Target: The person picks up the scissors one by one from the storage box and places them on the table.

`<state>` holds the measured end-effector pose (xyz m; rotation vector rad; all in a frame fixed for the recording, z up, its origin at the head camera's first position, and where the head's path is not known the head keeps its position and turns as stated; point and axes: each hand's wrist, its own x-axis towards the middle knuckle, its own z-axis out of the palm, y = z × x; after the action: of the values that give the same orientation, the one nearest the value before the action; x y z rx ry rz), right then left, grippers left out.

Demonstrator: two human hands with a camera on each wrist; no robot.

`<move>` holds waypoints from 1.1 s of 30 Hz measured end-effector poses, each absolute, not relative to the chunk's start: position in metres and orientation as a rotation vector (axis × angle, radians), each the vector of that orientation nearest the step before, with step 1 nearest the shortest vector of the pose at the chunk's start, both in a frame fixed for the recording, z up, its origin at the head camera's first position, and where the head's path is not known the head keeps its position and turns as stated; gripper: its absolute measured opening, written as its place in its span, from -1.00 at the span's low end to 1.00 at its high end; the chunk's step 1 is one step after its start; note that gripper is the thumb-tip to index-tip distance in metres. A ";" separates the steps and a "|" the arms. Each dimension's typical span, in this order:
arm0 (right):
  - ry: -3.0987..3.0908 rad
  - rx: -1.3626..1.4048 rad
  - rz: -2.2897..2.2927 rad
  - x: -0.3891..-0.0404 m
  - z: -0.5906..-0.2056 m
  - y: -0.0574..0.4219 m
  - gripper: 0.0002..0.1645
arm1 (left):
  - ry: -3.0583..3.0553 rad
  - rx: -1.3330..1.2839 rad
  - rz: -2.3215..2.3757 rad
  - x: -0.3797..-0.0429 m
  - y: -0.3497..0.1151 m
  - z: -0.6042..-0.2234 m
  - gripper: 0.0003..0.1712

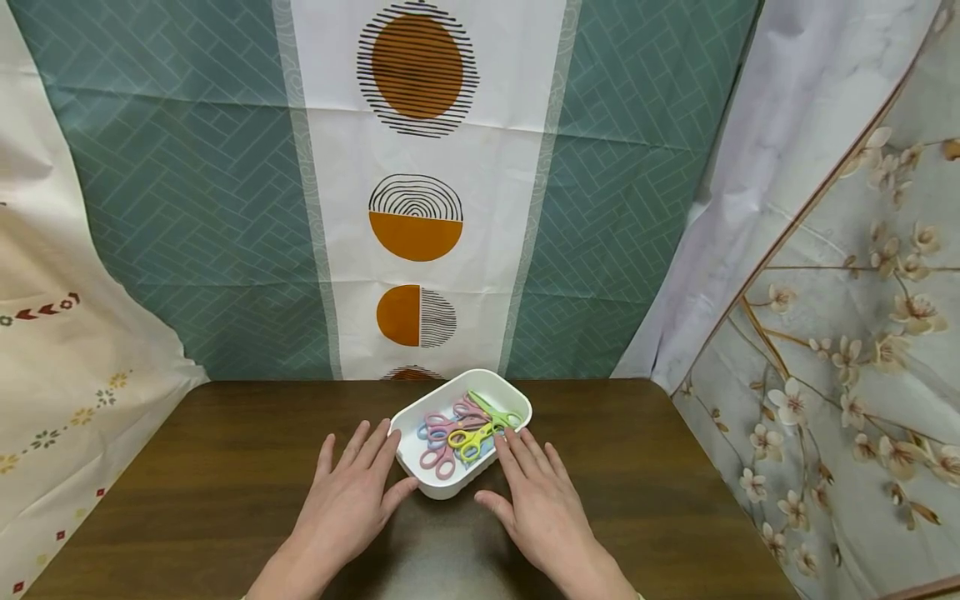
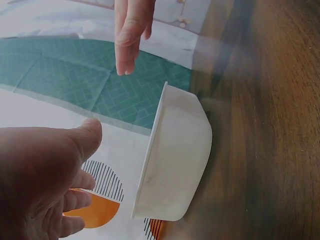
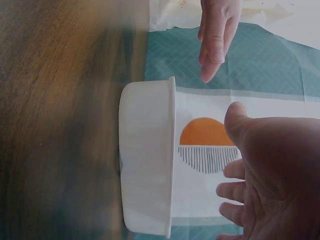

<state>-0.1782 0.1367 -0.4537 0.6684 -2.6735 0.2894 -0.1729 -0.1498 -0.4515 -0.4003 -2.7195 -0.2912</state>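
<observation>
A white plastic tub [image 1: 408, 414] stands on the wooden table, turned at a slant. Inside lie several small scissors: green scissors [image 1: 495, 412], yellow scissors [image 1: 474, 439] and pink scissors [image 1: 441, 461], with some blue among them. My left hand [image 1: 352, 492] is held at the tub's left side, fingers straight and thumb spread. At the right side my right hand [image 1: 542, 504] is spread likewise, its fingertips overlapping the rim in the head view. In both wrist views the hands hover above the level of the tub [image 2: 175, 155], holding nothing.
The dark wooden table [image 1: 225, 467] reaches back to a green and white patterned curtain [image 1: 600, 250]. A cream cloth [image 1: 75, 375] hangs on the left and a flowered cloth [image 1: 840, 400] on the right.
</observation>
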 end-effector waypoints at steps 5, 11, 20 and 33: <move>-2.662 0.667 0.278 -0.177 -0.455 0.138 -0.06 | -2.704 -0.413 -0.291 -0.175 -0.149 -0.452 -0.14; -2.685 0.682 0.286 -0.177 -0.460 0.136 -0.07 | -2.742 -0.436 -0.305 -0.180 -0.148 -0.456 -0.17; -2.728 0.741 0.245 -0.183 -0.466 0.129 -0.08 | -2.764 -0.466 -0.302 -0.200 -0.149 -0.462 -0.19; -2.749 0.810 0.190 -0.183 -0.472 0.117 -0.11 | -2.832 -0.455 -0.358 -0.221 -0.152 -0.473 -0.27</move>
<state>-0.1828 0.1171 -0.4723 0.8103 -2.7489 0.1901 -0.2206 -0.1525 -0.4729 -0.4545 -2.8321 -0.3585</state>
